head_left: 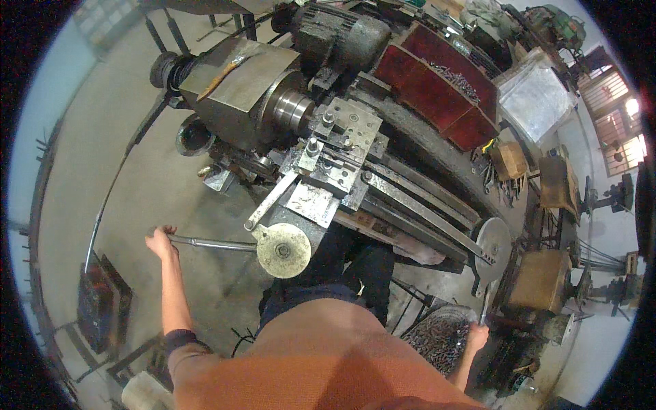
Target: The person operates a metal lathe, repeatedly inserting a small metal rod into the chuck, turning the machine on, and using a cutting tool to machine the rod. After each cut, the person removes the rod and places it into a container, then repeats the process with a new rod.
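My left hand (162,242) is closed round the outer end of a long metal lever (212,243), which runs to a round pale disc (283,251) on the front of a lathe-like machine. Out to the right, my right hand (478,336) grips a short metal handle (486,304) below a grey handwheel (493,239). Between them sits the machine's slide with a bolted tool block (342,133), facing a shiny round spindle (292,109). A flat bar (430,212) links the slide to the handwheel. What the spindle holds is too small to tell.
Behind the slide a dark red tray (437,89) holds many small metal pieces. A motor (338,37) stands at the back. Low on the right is a container of small metal parts (441,338). Wrenches (488,181) lie beside a cardboard box (509,160).
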